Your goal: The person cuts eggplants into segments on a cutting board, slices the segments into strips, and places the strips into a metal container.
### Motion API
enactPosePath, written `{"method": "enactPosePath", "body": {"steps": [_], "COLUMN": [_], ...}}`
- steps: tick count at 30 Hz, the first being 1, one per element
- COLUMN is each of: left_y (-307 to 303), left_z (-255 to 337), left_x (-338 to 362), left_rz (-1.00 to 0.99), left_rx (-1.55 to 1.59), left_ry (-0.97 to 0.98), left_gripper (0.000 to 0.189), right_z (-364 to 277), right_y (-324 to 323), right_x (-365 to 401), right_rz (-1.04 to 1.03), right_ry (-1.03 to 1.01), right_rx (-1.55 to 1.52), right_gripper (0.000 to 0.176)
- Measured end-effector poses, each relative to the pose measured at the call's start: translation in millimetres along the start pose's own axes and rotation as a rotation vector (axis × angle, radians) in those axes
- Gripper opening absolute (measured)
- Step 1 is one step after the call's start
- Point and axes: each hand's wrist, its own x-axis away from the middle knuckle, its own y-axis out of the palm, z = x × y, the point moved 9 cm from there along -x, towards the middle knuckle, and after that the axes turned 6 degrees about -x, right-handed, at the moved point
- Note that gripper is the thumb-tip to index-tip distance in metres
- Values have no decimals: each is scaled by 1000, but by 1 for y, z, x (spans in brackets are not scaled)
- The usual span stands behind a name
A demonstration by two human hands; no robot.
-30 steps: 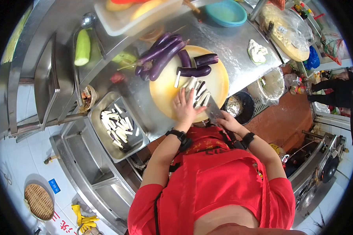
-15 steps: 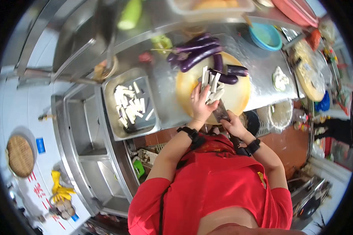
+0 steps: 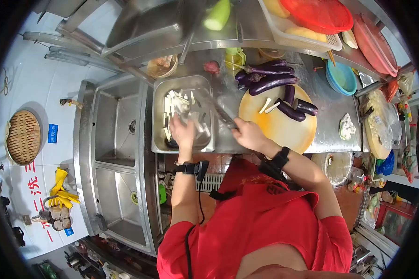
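My left hand (image 3: 184, 133) is over the metal tray (image 3: 157, 139), fingers apart and a little blurred, with smeared pale strips just beyond its fingertips. Cut eggplant strips (image 3: 173, 101) lie heaped in that tray. My right hand (image 3: 249, 135) grips a kitchen knife (image 3: 224, 115) by its handle; the blade, blurred, points toward the tray. On the round cutting board (image 3: 277, 132) rest two loose white strips (image 3: 268, 107) and dark purple eggplant pieces (image 3: 291, 111). Whole eggplants (image 3: 272, 83) lie at the board's far edge.
A double sink (image 3: 118, 135) stands left of the tray. Behind are a green-lidded jug (image 3: 234, 60) and a bowl (image 3: 165, 66). A blue basin (image 3: 341, 76) and a white cloth-like lump (image 3: 347, 127) sit to the right. Overhead, a shelf edge (image 3: 246, 43) crosses the counter.
My left hand has moved left from the board to the tray, taking the strips off the knife. My right hand has swung the knife leftward. The view has shifted.
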Motion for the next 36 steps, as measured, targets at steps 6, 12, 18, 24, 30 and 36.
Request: {"method": "enactPosePath", "body": {"steps": [6, 12, 18, 24, 30, 36], "left_y": [17, 142, 209, 223, 140, -21], "left_z": [69, 180, 233, 226, 180, 113], "left_x": [19, 91, 104, 105, 81, 22], "left_rz": [-3, -472, -437, -471, -521, 281], "left_rx": [333, 246, -184, -264, 14, -272], "left_ry": [275, 555, 710, 710, 436, 471], "left_gripper": [31, 32, 39, 30, 23, 43], "right_z": [77, 152, 184, 201, 206, 215], "right_y": [-55, -89, -90, -63, -61, -56], "right_x": [64, 186, 262, 269, 268, 271], "right_rz": [210, 331, 431, 448, 416, 446], "right_ry": [130, 281, 518, 641, 649, 600], "right_rx": [-14, 153, 371, 349, 344, 331], "right_gripper": [22, 19, 17, 16, 16, 17]}}
